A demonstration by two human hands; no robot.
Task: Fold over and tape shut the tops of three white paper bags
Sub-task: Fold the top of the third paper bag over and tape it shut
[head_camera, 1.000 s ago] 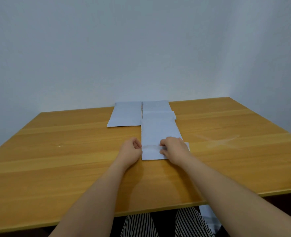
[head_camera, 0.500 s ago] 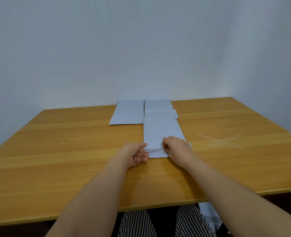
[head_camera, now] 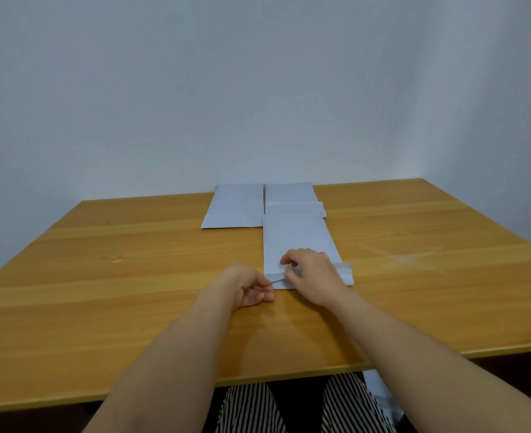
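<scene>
No brand, label or readable writing is seen on any of the paper or on the wooden table (head_camera: pixel 133 307).

The nearest white paper bag (head_camera: pixel 295 242) lies flat on the table with its folded top toward the person. Across that fold a strip of clear tape (head_camera: pixel 343 266) is laid; its right end passes beyond the bag's right edge, and its left end is lifted off the paper. That left end is pinched by the left hand (head_camera: pixel 248 287), whose fingers are curled around it just off the bag's near left corner, with the heel of the hand on the table. The right hand (head_camera: pixel 312 276) rests on the folded top of the same bag; its fingers are bent and pressed down on the tape and fold, but whether anything is actually gripped by them cannot be told.

Beyond the nearest bag, at the table's far edge, two more white bags lie flat side by side: the far left bag (head_camera: pixel 236 207), and the far right bag (head_camera: pixel 292 198), whose near end is touched or slightly overlapped by the nearest bag. To the right of the nearest bag, well apart from it, a cross of clear tape (head_camera: pixel 404 259) is stuck to the tabletop.
</scene>
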